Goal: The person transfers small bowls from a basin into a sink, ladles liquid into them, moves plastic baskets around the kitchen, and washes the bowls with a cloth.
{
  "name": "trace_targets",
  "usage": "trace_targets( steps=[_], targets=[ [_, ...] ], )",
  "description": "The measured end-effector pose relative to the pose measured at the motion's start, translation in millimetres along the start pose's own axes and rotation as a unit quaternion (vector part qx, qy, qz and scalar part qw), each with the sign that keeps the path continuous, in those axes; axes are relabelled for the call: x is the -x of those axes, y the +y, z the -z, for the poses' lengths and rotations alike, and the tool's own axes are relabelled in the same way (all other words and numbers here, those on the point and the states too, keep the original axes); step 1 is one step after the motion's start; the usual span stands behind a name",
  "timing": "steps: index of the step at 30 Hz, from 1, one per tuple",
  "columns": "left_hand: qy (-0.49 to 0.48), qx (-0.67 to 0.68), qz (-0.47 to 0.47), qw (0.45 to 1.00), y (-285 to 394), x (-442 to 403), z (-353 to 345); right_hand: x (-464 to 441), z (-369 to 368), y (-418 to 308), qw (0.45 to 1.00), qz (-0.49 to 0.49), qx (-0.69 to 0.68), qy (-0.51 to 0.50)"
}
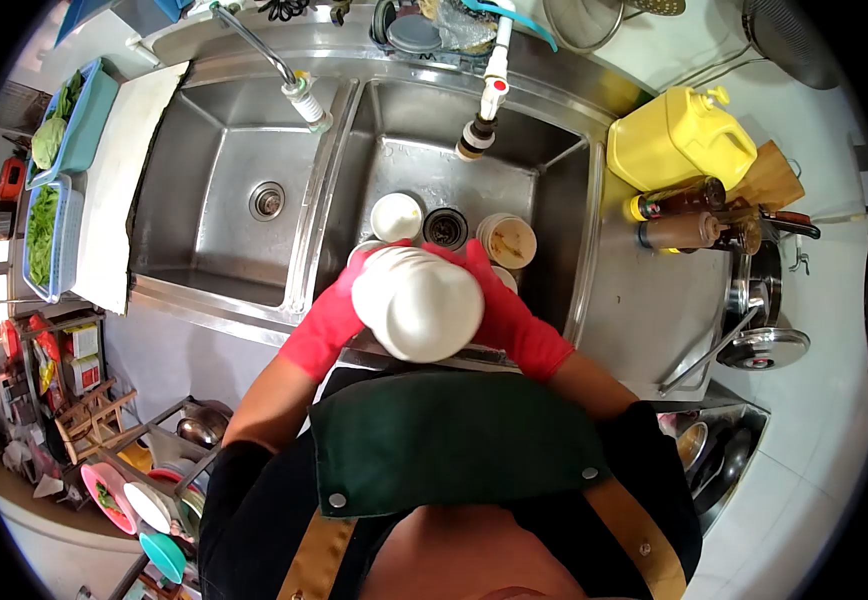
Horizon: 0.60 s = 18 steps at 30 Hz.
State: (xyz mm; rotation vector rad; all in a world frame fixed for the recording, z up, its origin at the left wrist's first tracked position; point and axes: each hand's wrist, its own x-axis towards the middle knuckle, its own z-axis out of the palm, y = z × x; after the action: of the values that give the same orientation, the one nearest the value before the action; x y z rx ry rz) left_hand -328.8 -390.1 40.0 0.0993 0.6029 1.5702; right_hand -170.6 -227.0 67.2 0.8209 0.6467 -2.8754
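Steel forms both sinks, the left sink [214,150] and the right sink [424,125], with a tap [496,85] reaching over the right one; a yellow jug [666,140] stands on the right counter [629,300]. Before the person's chest, at the near side of the right sink, a stack of white bowls [422,305] is raised between two pink-gloved hands. The left hand [326,325] is pressed to its left side and the right hand [526,330] to its right side, so neither hand is clearly nearer. Fingers curve around the far part; the exact position of the thumbs I cannot tell. Its long axis appears steep, rising towards the head, with a slight lean towards the body and the right. The upper end shows a smooth round surface, probably a bowl's base, and the lower end is hidden. Beyond the hands, one white bowl [395,217] lies left of the drain [445,229], and a stained bowl [511,243] lies to its right.
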Motion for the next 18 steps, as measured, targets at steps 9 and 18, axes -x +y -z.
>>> trace_targets(
  steps=[9,18],
  targets=[
    [0.125,-0.119,0.280,0.944,-38.9,-87.2,76.4,-36.5,66.6,18.2,0.992,0.011,-0.079,0.099],
    [0.156,0.035,0.324,0.933,-63.5,-109.8,114.4,-82.4,108.8,59.6,0.979,-0.032,-0.115,0.166]
  ],
)
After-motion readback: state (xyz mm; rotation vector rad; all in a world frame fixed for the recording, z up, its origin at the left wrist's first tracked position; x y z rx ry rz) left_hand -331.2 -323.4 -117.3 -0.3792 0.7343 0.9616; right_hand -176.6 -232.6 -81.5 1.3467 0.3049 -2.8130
